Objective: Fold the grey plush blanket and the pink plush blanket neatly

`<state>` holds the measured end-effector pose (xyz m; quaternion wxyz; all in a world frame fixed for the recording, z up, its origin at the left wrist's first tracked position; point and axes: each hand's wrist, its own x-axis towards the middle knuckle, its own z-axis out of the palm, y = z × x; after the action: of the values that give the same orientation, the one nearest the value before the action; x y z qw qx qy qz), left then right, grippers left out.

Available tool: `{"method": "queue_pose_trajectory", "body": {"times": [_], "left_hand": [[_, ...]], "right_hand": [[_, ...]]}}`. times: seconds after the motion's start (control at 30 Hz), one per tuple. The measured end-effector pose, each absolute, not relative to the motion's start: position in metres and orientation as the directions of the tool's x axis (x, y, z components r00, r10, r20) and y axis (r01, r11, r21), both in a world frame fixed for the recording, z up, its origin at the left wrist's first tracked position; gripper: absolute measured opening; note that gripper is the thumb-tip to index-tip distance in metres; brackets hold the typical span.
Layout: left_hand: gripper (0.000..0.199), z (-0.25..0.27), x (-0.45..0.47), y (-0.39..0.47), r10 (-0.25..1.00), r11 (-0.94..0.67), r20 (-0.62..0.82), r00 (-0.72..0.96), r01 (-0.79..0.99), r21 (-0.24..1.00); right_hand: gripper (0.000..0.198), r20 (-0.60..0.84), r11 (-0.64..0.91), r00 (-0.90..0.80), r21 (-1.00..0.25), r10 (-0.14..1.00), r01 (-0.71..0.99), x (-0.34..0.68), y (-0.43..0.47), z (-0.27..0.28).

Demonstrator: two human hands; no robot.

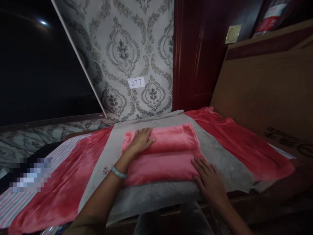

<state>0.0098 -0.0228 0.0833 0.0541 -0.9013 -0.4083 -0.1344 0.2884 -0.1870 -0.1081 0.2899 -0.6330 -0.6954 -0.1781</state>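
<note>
A folded pink plush cloth [162, 166] lies in front of me, with a raised fold along its far half and a flatter near half. My left hand [142, 140] rests palm down on its far left corner, fingers stretched out; a pale bangle [118, 172] circles that wrist. At the near right edge, my right hand [207, 174] lies flat, fingertips touching the pink cloth and the palm over the grey cloth. Under the bundle spreads a grey cloth [146, 199] with a small embroidered motif at its left.
Red plush fabric [70, 173] and striped fabric [65, 156] stretch out on the left, with more red fabric [244, 147] on the right. A large cardboard box [266, 85] stands at right. A dark screen [44, 65] and a wall label [136, 82] reading 277 are behind.
</note>
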Motion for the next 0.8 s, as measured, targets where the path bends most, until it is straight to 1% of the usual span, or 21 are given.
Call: {"method": "queue_pose_trajectory", "body": {"times": [0.07, 0.2, 0.3, 0.4, 0.5, 0.57, 0.63, 0.73, 0.8], "left_hand": [[0.058, 0.082, 0.017, -0.014, 0.728, -0.661, 0.254, 0.637, 0.750, 0.013], [0.052, 0.076, 0.019, -0.008, 0.775, -0.606, 0.236, 0.586, 0.795, 0.016], [0.052, 0.078, 0.018, -0.015, 0.796, -0.566, 0.238, 0.556, 0.824, -0.028], [0.043, 0.083, 0.016, -0.036, 0.763, -0.590, 0.248, 0.597, 0.800, -0.109], [0.038, 0.079, 0.009, -0.065, 0.680, -0.670, 0.277, 0.678, 0.729, -0.141], [0.043, 0.069, 0.000, -0.083, 0.625, -0.715, 0.314, 0.715, 0.685, -0.135], [0.055, 0.057, -0.011, -0.098, 0.601, -0.726, 0.349, 0.719, 0.674, -0.136], [0.076, 0.038, -0.029, -0.114, 0.616, -0.686, 0.379, 0.690, 0.707, -0.173], [0.080, 0.029, -0.040, -0.120, 0.636, -0.645, 0.396, 0.663, 0.738, -0.199]], "right_hand": [[0.049, 0.627, 0.129, -0.028, -0.118, 0.779, 0.985, 0.288, -0.187, -0.107], [0.049, 0.625, 0.126, -0.010, -0.142, 0.781, 0.982, 0.287, -0.186, -0.106], [0.048, 0.627, 0.123, 0.010, -0.168, 0.779, 0.978, 0.285, -0.186, -0.105], [0.047, 0.619, 0.115, 0.035, -0.201, 0.785, 0.973, 0.284, -0.186, -0.103], [0.047, 0.607, 0.127, 0.047, -0.240, 0.793, 0.962, 0.284, -0.187, -0.101], [0.047, 0.601, 0.143, 0.050, -0.268, 0.798, 0.953, 0.285, -0.190, -0.099], [0.045, 0.604, 0.158, 0.057, -0.297, 0.795, 0.942, 0.286, -0.194, -0.096], [0.037, 0.625, 0.178, 0.084, -0.345, 0.776, 0.922, 0.287, -0.203, -0.091], [0.034, 0.636, 0.198, 0.104, -0.385, 0.764, 0.901, 0.287, -0.210, -0.087]]}}
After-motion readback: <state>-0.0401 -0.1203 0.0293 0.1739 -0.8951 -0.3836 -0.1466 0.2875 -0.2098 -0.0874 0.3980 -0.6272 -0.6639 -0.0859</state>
